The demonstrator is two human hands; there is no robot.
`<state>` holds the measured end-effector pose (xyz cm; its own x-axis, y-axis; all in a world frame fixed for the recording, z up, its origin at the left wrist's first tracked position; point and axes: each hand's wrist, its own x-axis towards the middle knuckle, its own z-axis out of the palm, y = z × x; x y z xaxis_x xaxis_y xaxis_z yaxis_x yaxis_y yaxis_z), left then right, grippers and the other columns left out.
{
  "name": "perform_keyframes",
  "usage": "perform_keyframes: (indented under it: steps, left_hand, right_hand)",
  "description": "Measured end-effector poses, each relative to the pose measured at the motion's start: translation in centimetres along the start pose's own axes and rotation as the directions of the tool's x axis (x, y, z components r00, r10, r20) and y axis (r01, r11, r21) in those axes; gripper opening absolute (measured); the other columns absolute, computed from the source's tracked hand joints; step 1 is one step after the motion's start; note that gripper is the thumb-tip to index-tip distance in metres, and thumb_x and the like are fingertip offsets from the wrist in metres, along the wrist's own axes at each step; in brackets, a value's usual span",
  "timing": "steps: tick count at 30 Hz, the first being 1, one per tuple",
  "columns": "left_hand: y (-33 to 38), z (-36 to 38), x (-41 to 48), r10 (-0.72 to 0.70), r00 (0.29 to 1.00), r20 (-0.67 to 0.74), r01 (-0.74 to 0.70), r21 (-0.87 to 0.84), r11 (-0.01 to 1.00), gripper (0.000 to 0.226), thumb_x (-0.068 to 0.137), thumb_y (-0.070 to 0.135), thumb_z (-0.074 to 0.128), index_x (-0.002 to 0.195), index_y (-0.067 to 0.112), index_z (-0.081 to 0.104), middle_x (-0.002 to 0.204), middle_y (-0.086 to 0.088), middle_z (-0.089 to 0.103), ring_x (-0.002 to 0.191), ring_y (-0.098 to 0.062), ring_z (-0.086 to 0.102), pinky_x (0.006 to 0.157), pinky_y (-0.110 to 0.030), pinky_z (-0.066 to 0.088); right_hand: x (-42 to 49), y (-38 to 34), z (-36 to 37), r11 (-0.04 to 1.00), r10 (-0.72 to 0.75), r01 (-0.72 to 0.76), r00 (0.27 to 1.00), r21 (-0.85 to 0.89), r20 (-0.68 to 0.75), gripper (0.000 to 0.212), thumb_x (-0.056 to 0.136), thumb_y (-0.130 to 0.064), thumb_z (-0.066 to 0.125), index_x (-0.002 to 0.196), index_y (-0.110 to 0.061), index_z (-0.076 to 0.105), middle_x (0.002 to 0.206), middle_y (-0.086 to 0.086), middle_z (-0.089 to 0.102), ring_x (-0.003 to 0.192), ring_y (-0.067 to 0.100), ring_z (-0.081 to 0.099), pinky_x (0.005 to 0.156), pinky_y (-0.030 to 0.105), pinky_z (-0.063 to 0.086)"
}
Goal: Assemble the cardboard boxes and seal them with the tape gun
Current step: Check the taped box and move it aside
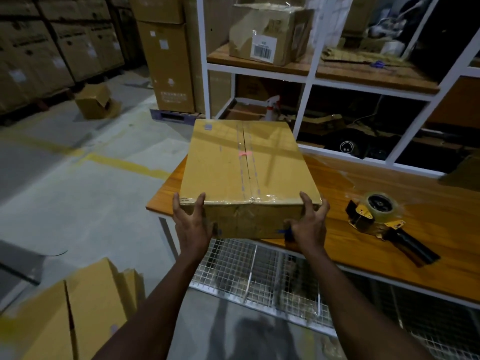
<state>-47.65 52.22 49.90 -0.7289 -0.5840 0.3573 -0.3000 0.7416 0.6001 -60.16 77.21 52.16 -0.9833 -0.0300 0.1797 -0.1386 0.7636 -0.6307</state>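
We clamp our left hand (193,224) and right hand (309,224) on the taped box's (246,165) 2 near corners. It is at the tabletop's (441,216) left end, long axis pointing away from us, with the tape gun (381,219) nearer our right hand.

the box (233,165) hides part of the desk (337,183); flat cartons (91,302) run off the bottom-left edge; the shelf label (263,48) is unreadable.

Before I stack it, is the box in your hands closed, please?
Closed: the box has its top flaps meeting flat, clear tape along the seam.
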Motion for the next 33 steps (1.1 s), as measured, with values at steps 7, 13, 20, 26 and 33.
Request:
perform_keyframes:
  steps: [7,13,20,26,33]
  left_hand:
    - [3.9,0.0,-2.4,0.145,0.986,-0.088,-0.137,0.092,0.986,0.087,0.064,0.007,0.084,0.14,0.028,0.047,0.157,-0.009,0.027,0.132,-0.041,0.037,0.097,-0.053,0.042]
    - [12.0,0.6,-3.9,0.267,0.937,-0.224,-0.264,0.043,0.964,0.084,0.061,0.005,0.086,0.136,0.022,0.052,0.152,-0.014,0.03,0.132,-0.042,0.037,0.102,-0.05,0.037]
    - [25.7,4.3,-4.3,0.445,0.848,-0.29,-0.481,-0.065,0.874,0.068,0.077,0.016,0.079,0.138,0.019,0.05,0.155,-0.018,0.025,0.14,-0.041,0.029,0.107,-0.047,0.028]
    - [38.7,11.2,-7.4,0.542,0.817,-0.199,-0.576,-0.215,0.789,0.074,0.073,0.014,0.08,0.138,0.025,0.047,0.156,-0.015,0.024,0.137,-0.042,0.032,0.104,-0.052,0.037]
    - [50.7,19.1,-14.6,0.663,0.745,0.078,-0.61,-0.325,0.723,0.089,0.068,0.014,0.081,0.143,0.032,0.038,0.158,-0.011,0.018,0.135,-0.043,0.03,0.099,-0.056,0.044]
  right_hand:
    - [-1.3,3.2,-4.1,0.999,0.038,-0.036,0.996,0.02,-0.079,0.085,0.066,-0.024,0.09,0.137,-0.043,0.048,0.159,0.003,0.014,0.122,0.035,0.05,0.077,0.04,0.056]
    - [-0.6,6.9,-11.3,0.998,0.002,0.014,0.972,0.065,-0.235,0.08,0.068,-0.021,0.089,0.136,-0.036,0.052,0.158,0.009,0.021,0.128,0.038,0.046,0.072,0.038,0.056]
    - [1.2,14.3,-22.5,0.991,0.087,-0.03,0.883,0.13,-0.461,0.079,0.074,-0.004,0.078,0.138,-0.038,0.046,0.158,0.009,0.017,0.122,0.041,0.049,0.076,0.038,0.055]
    - [0.6,24.1,-32.8,0.98,0.2,-0.17,0.771,0.108,-0.604,0.083,0.071,-0.005,0.08,0.136,-0.042,0.043,0.158,0.005,0.018,0.116,0.04,0.053,0.072,0.037,0.05]
    - [-2.8,35.8,-41.0,0.937,0.323,-0.32,0.642,0.141,-0.695,0.081,0.069,-0.004,0.086,0.136,-0.032,0.05,0.157,0.009,0.02,0.126,0.04,0.044,0.078,0.043,0.051]
